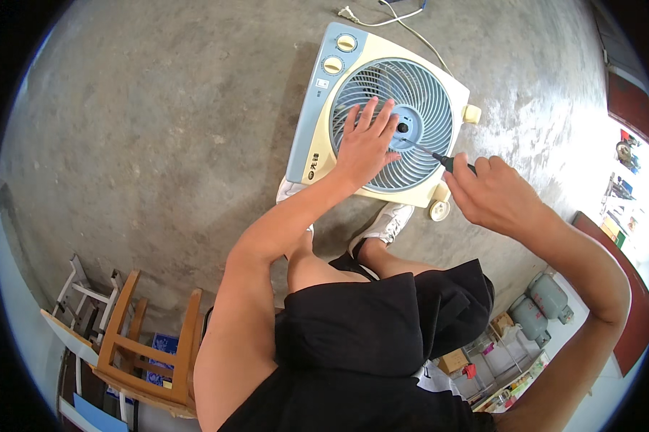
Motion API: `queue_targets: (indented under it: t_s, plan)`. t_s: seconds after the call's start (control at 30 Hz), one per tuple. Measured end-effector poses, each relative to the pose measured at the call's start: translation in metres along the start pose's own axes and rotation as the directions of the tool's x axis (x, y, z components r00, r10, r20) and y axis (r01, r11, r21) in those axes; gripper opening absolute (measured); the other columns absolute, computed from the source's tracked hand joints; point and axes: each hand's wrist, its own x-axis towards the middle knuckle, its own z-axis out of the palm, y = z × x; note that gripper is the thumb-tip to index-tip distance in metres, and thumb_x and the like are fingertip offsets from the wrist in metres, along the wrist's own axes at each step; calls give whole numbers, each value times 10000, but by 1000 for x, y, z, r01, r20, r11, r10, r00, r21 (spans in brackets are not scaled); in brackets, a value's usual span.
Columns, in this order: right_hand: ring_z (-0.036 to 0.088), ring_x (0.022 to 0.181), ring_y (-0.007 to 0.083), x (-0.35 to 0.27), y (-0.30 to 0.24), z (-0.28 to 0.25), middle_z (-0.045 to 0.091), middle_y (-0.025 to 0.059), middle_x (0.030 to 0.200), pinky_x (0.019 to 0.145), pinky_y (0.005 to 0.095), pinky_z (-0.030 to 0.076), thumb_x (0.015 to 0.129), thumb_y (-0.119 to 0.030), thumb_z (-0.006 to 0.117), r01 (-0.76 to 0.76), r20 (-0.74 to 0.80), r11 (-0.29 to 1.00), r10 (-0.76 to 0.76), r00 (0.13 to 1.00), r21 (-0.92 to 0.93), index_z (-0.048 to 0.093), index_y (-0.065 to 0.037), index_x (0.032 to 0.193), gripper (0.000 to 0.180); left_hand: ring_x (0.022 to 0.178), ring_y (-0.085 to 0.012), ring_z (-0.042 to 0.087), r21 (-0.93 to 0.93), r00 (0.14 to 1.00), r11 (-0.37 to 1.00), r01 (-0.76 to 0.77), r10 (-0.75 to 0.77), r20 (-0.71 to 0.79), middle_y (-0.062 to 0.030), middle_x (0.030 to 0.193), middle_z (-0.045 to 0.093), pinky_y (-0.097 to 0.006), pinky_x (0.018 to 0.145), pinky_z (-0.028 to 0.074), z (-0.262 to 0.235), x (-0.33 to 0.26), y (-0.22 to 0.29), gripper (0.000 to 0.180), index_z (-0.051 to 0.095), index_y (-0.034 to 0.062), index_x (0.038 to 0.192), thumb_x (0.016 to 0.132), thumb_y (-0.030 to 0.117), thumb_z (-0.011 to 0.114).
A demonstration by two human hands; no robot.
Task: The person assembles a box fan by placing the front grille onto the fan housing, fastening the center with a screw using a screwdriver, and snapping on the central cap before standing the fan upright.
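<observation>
A cream and blue box fan [416, 173] lies flat on the floor with its round grille facing up. My left hand [367, 140] rests on the grille with its fingers spread, just left of the blue hub [413, 119]. In my right hand [493, 194] is a screwdriver [445, 161] with a dark green handle, my fingers closed round it. Its thin shaft slants left to the lower part of the hub. Whether the tip sits in a screw is too small to tell. Two cream knobs [332, 65] are on the blue side strip.
A white power cord with a plug [348, 14] lies beyond the fan. My white shoes [389, 225] stand at the fan's near edge. Wooden stools [148, 349] are at the lower left. Grey gas cylinders [529, 317] and a cluttered rack stand at the lower right.
</observation>
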Motion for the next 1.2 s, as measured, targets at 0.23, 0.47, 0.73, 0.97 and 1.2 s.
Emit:
queue_targets:
  t_s: [0.23,0.47,0.73,0.97,1.2]
  plan:
    - [600,603,217,1,5,3,534,119,748,489,335,469,745,-70,646,-32,-35,978,40,999,206,630,51,798,133,1379,-292,308,4,1000,1000,-21,21,3,-30,1487,388,-496,1112,248,5,0,1,733,574,112,1281,660,427,801]
    - [574,594,215,4,-12,12,530,101,762,469,343,433,797,-83,643,-74,65,988,65,996,137,669,14,987,214,1383,-282,307,42,1000,999,4,-5,27,-25,1482,395,-489,1122,240,4,2,3,709,583,124,1274,668,423,800]
    - [591,597,222,7,-10,12,551,100,749,487,349,459,818,-92,638,-96,16,977,95,995,192,671,14,884,129,1386,-290,303,50,999,999,-8,7,31,-41,1494,388,-493,1130,222,3,0,0,710,593,115,1270,673,445,791]
    - [617,628,239,10,-1,3,571,111,769,506,352,472,791,-89,646,-114,83,972,99,992,204,656,4,829,100,1371,-319,325,36,997,998,-54,52,50,-64,1493,397,-506,1111,244,6,7,5,707,601,103,1275,685,451,776]
    - [664,806,261,-90,-4,-6,661,151,905,679,348,524,706,-71,684,-455,-166,846,509,845,277,688,-81,1018,313,1340,-331,359,126,998,991,-40,34,51,-73,1475,424,-501,1090,259,-4,3,-5,724,594,101,1284,693,477,779]
